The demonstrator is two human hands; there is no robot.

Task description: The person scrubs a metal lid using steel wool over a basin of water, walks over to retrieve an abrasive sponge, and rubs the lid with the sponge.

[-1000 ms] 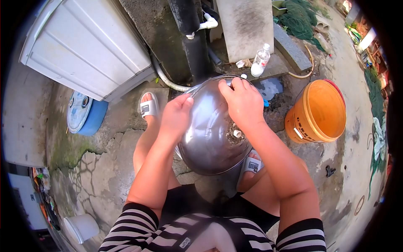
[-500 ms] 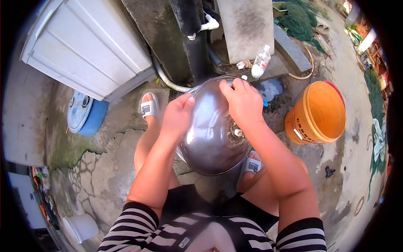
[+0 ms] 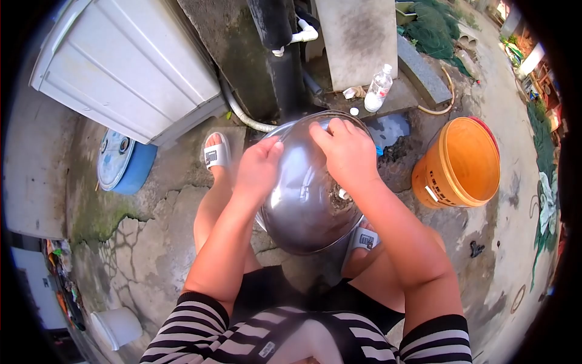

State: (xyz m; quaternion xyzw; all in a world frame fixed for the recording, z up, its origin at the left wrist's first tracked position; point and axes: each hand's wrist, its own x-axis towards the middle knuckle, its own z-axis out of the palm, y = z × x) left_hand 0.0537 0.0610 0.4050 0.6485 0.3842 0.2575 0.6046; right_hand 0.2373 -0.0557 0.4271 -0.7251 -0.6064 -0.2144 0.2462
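Note:
A shiny, rounded metal lid or bowl (image 3: pixel 297 206) is tilted between my knees, with a small pale knob and brown grime on its right part. My left hand (image 3: pixel 257 167) grips its left rim, thumb on top and the other fingers hidden behind the edge. On the upper right of the dome rests my right hand (image 3: pixel 348 148), its fingers curled and pressed to the metal; anything under them is too hidden to make out. Part of another rim shows beneath the dome on the left.
An orange bucket (image 3: pixel 445 164) stands at the right. Near the slab are a clear bottle (image 3: pixel 377 89) and a white cap (image 3: pixel 354 111). A blue drum (image 3: pixel 124 161), a large white container (image 3: pixel 127 67) and a white bucket (image 3: pixel 118 327) are on the left.
My right hand has shifted slightly to the left and down over the dome. My left hand keeps its hold on the rim.

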